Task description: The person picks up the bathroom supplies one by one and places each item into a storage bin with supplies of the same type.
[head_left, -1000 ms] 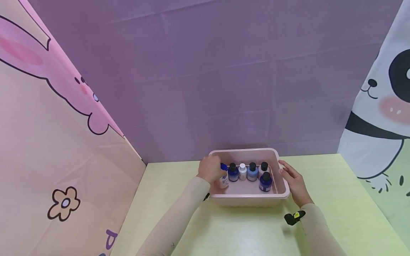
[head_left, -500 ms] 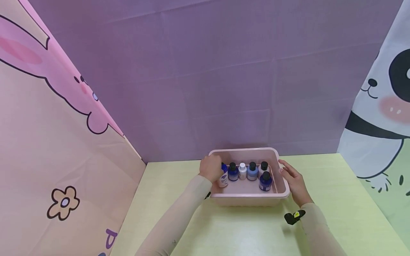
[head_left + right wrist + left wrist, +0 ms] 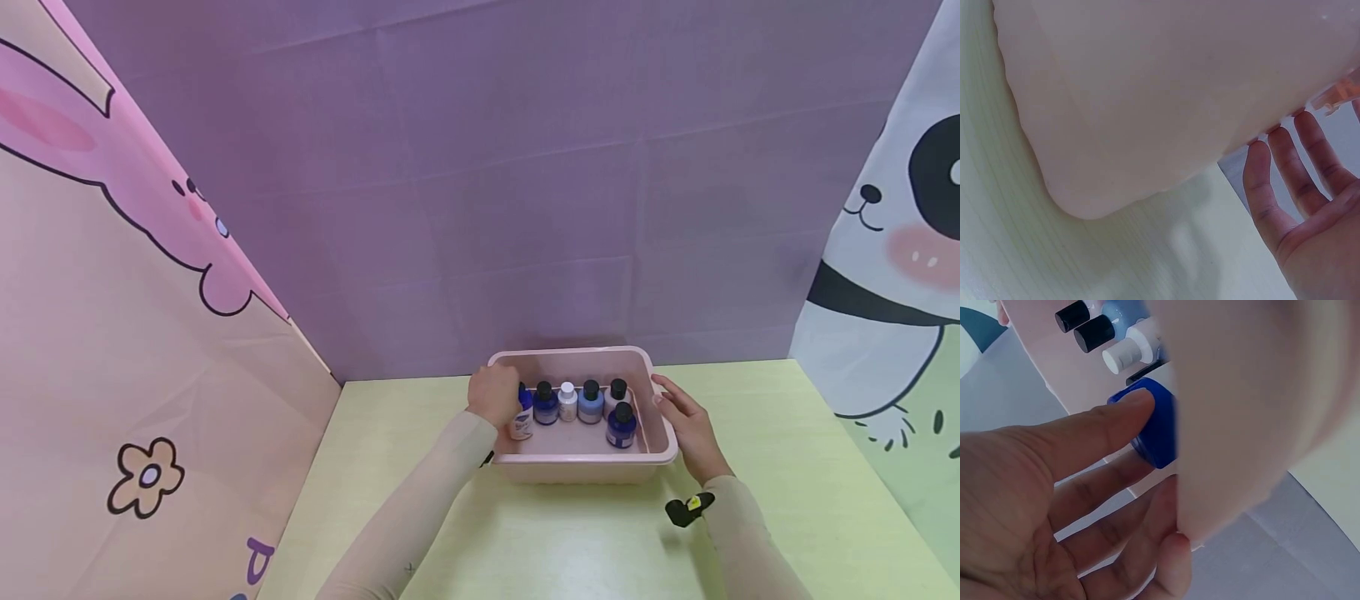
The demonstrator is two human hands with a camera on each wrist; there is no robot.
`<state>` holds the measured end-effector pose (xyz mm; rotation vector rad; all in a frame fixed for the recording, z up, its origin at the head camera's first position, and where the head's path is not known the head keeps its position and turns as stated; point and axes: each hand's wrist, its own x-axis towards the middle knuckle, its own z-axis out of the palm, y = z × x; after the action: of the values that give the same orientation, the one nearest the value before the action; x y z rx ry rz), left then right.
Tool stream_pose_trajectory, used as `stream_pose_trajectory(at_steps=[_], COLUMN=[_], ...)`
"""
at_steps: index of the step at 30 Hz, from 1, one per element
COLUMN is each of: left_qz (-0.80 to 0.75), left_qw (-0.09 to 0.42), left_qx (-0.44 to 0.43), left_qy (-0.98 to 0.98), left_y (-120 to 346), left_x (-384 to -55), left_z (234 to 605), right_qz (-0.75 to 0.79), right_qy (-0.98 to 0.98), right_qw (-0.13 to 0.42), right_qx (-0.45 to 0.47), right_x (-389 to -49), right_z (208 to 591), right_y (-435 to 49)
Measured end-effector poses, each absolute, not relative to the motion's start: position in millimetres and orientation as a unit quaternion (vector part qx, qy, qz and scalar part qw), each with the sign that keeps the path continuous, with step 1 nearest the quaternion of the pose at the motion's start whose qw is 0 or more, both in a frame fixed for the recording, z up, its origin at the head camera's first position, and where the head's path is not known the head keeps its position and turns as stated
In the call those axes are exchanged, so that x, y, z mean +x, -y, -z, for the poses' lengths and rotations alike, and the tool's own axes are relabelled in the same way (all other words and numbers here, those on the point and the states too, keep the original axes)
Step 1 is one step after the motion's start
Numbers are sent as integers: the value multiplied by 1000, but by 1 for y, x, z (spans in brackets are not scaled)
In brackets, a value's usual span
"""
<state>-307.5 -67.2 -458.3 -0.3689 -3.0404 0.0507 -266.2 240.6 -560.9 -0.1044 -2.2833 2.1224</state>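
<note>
A pale pink plastic bin (image 3: 577, 473) stands on the table with several small bottles inside. Reaching over its left end, my left hand (image 3: 492, 396) holds a white bottle (image 3: 521, 427) by its blue cap (image 3: 1161, 431); in the left wrist view the thumb lies on the cap and the fingers are behind it. The bottle looks upright, low in the bin. My right hand (image 3: 690, 431) grips the right rim, its fingertips against the rim's underside in the right wrist view. A dark blue bottle (image 3: 546, 410) is beside the held bottle.
Farther right in the row are a white bottle (image 3: 567, 407), a light blue bottle (image 3: 590, 408) and a black-capped pale bottle (image 3: 617, 392). Another dark blue bottle (image 3: 621, 432) stands in front at the right. A purple cloth backdrop (image 3: 525, 208) rises behind the table (image 3: 570, 542).
My left hand has shifted very slightly, and a bit more of the white bottle shows below it. The right hand and the bin have stayed in place.
</note>
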Motion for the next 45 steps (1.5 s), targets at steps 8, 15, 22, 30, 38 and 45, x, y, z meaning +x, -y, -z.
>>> stream_pose_trajectory(at_steps=[8, 15, 22, 30, 38, 45], left_qz=[-28, -26, -25, -22, 14, 116], left_qw=[53, 52, 41, 32, 11, 7], left_qx=[-125, -121, -123, -129, -125, -133], left_qy=[990, 991, 991, 991, 992, 984], left_y=[68, 68, 69, 68, 69, 78], left_x=[-306, -305, -305, -305, -302, -296], left_z=[460, 458, 459, 458, 456, 449], right_qz=[-677, -677, -674, -677, -679, -680], right_qy=[735, 735, 737, 735, 733, 732], right_qw=[7, 1, 1, 5, 6, 7], right_qx=[-40, -48, -52, -44, -42, -43], right_x=[-267, -268, -267, -267, -267, -267], right_z=[562, 564, 564, 563, 564, 563], right_y=[-241, -242, -242, -242, -242, -241])
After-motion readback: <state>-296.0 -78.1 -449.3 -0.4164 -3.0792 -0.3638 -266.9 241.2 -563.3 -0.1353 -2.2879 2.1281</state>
